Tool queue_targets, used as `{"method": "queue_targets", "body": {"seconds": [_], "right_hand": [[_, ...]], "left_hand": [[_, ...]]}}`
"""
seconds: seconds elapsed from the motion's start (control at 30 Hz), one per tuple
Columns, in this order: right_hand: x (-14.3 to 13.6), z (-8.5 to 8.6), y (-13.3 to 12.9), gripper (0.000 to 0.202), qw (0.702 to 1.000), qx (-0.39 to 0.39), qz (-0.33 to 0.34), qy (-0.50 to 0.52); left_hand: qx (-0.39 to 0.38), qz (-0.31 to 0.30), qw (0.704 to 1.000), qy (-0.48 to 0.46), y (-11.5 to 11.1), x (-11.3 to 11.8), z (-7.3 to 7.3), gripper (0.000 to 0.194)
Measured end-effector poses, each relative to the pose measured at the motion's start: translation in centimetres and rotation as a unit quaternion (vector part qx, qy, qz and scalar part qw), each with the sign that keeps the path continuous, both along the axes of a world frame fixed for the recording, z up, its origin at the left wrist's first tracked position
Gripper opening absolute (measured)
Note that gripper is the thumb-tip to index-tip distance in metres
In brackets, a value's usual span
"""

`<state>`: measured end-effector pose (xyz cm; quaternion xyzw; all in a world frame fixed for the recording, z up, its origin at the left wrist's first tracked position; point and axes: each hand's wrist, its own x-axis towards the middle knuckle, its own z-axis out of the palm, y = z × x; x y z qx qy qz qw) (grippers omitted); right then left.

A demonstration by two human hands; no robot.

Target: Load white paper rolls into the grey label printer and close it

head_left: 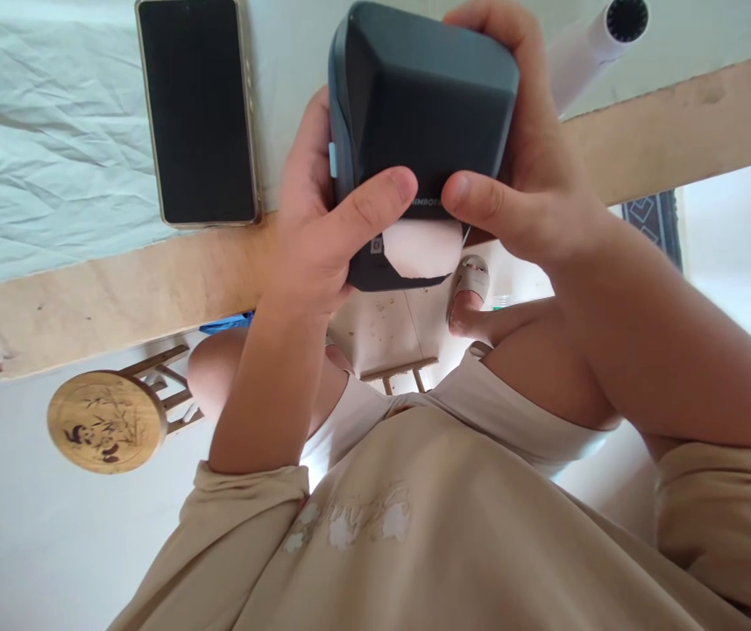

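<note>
Both hands hold a dark, boxy label printer [441, 105] up over the table's front edge. My left hand [336, 206] grips its left side, the thumb lying across the lower front. On the right side my right hand [520, 175] wraps round it, with its thumb near the printed lettering and its other fingers behind the body. A pale strip or roll of paper [422, 248] shows at the printer's lower opening. Left of the printer, a phone [199, 109] with a dark screen lies on the table cloth.
A wooden table edge [118, 280] crosses the view below a wrinkled light green cloth [39, 131]. At the upper right lies a white cylindrical object [585, 53] with a dark round end. A round wooden stool [107, 421] stands at lower left.
</note>
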<state>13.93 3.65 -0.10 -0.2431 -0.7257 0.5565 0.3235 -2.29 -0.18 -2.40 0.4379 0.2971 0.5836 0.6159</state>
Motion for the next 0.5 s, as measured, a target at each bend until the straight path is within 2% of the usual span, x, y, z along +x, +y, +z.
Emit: {"method": "queue_targets", "body": {"seconds": [0.07,0.3,0.5], "right_hand": [[0.02,0.18,-0.02,0.073,1.0,0.002,-0.002,-0.006],[0.36,0.42,0.22,0.081,0.998,0.031,-0.029,-0.039],[0.46,0.1,0.29,0.081,0.997,0.047,-0.038,-0.056]], "left_hand": [[-0.002,-0.006,1.0,-0.021,0.1,-0.03,-0.02,0.04],[-0.017,0.027,0.999,-0.044,-0.17,0.56,0.16,0.033],[-0.018,0.032,0.999,-0.034,-0.12,0.61,0.08,0.028]]}}
